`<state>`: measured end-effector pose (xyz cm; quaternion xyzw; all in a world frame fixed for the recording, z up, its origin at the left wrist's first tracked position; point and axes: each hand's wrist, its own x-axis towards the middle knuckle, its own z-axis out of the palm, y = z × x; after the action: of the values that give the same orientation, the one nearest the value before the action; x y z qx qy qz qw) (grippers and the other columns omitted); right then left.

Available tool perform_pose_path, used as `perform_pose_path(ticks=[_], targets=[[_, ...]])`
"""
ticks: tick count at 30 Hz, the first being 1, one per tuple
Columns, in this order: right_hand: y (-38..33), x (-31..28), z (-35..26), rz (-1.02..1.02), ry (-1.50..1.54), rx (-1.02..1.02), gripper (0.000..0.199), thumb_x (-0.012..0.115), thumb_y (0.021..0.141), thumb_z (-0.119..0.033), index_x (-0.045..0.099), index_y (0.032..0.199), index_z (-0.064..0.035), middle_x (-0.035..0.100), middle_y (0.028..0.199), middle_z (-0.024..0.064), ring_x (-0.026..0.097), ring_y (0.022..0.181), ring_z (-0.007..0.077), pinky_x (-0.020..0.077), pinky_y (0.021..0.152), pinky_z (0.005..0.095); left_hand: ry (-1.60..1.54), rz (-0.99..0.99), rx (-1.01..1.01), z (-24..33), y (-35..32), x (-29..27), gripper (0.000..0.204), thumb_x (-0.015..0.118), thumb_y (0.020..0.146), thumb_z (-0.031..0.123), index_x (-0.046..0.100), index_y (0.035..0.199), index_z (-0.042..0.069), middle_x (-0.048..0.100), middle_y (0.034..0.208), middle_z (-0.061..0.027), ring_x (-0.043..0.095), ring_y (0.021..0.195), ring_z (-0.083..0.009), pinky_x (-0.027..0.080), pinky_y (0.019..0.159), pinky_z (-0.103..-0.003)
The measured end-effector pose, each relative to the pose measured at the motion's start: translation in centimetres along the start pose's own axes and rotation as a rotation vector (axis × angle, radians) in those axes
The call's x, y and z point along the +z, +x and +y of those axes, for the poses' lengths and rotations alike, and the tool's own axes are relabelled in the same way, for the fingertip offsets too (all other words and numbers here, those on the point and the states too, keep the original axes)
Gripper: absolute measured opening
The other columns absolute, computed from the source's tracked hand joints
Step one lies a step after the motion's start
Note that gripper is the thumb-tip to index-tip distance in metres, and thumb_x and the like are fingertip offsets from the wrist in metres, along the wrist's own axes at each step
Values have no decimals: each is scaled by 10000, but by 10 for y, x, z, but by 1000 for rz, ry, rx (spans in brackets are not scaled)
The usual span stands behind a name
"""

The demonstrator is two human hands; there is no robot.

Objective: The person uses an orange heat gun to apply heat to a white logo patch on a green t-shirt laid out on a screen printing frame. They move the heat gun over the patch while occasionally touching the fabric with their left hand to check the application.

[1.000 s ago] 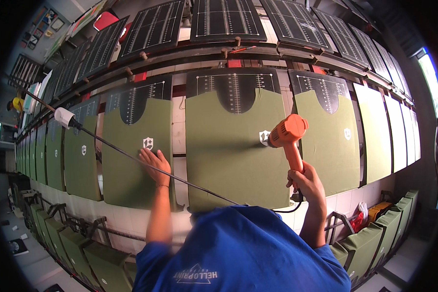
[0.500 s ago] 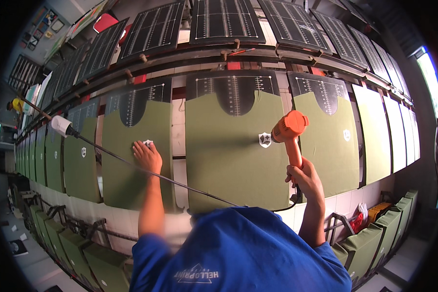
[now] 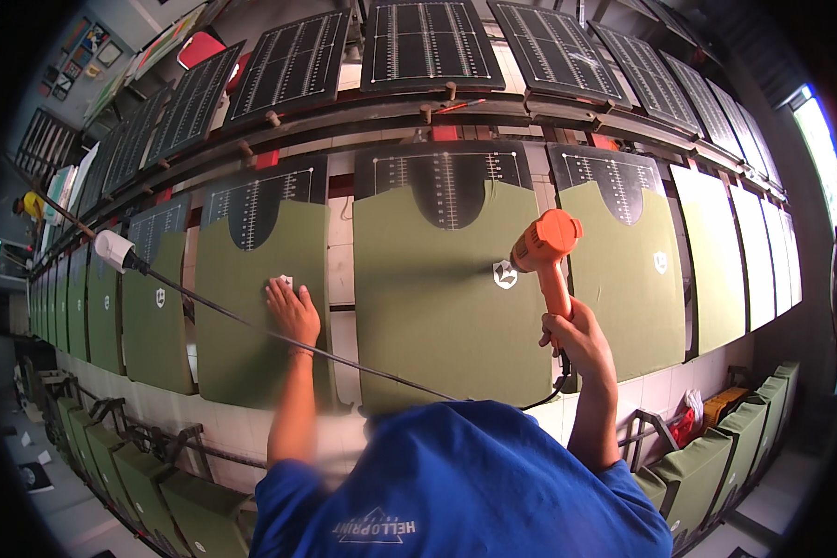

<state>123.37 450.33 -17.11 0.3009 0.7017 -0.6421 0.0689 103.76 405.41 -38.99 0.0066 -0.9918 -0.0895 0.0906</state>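
Observation:
My right hand (image 3: 581, 339) is wrapped round the handle of an orange heat gun (image 3: 549, 240). Its nozzle is close beside a white and dark shield print (image 3: 505, 274) on the middle green fabric panel (image 3: 446, 339). My left hand (image 3: 295, 314) has its fingers stretched out over the green panel to the left (image 3: 232, 316), partly covering a small white print (image 3: 286, 281) there. Whether the palm presses on the fabric I cannot tell. The green pieces lie on black boards with white scale marks (image 3: 446, 191), which show at their neck cut-outs.
A dark cord (image 3: 279, 327) with a white connector (image 3: 114, 245) crosses slantwise over the panels and my left forearm. Bare black boards (image 3: 428, 46) stand in a row beyond a rail. More green panels (image 3: 749, 432) line both near sides. White panels (image 3: 716, 246) lie at right.
My left hand has slid slightly right and nearer to me, uncovering a little less of its print. The heat gun has shifted slightly left, still close to the middle shield print.

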Motion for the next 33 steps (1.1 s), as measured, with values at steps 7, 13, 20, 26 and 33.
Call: perform_pose_path(ticks=[7, 13, 20, 26, 33], targets=[[-6, 4, -6, 62, -19, 4, 232, 619, 886, -207, 572, 984, -3, 595, 764, 22, 623, 631, 115, 467, 517, 246, -27, 6, 55, 11, -8, 2, 641, 355, 1068, 372, 264, 1522, -71, 237, 1603, -257, 201, 1490, -435, 174, 1211, -543], [-1, 1, -6, 16, -5, 26, 215, 612, 879, -194, 572, 965, -1, 576, 725, 17, 609, 620, 109, 467, 527, 253, -10, 55, -45, -7, 1, 6, 647, 366, 1064, 375, 277, 1515, -81, 240, 1601, -261, 205, 1491, -433, 178, 1209, -545], [2, 3, -9, -14, 15, 39, 239, 612, 871, -188, 575, 1009, 4, 573, 743, 17, 618, 639, 109, 472, 540, 253, 22, 93, -34, 10, -14, 4, 631, 424, 1044, 341, 317, 1489, -95, 291, 1575, -267, 269, 1459, -446, 220, 1191, -554], [7, 1, -8, -66, -6, 57, 304, 608, 882, -188, 577, 1098, 23, 586, 786, 23, 633, 659, 114, 492, 562, 267, -27, 100, -28, 10, -23, -2, 624, 430, 1043, 325, 322, 1478, -109, 302, 1567, -276, 280, 1451, -449, 211, 1205, -520], [4, 14, -11, -56, -33, 38, 257, 609, 872, -185, 575, 1032, 13, 578, 750, 17, 629, 654, 113, 488, 550, 268, -12, 83, -156, 12, -24, -9, 625, 397, 1055, 337, 313, 1483, -112, 288, 1571, -282, 250, 1466, -443, 196, 1208, -524]])
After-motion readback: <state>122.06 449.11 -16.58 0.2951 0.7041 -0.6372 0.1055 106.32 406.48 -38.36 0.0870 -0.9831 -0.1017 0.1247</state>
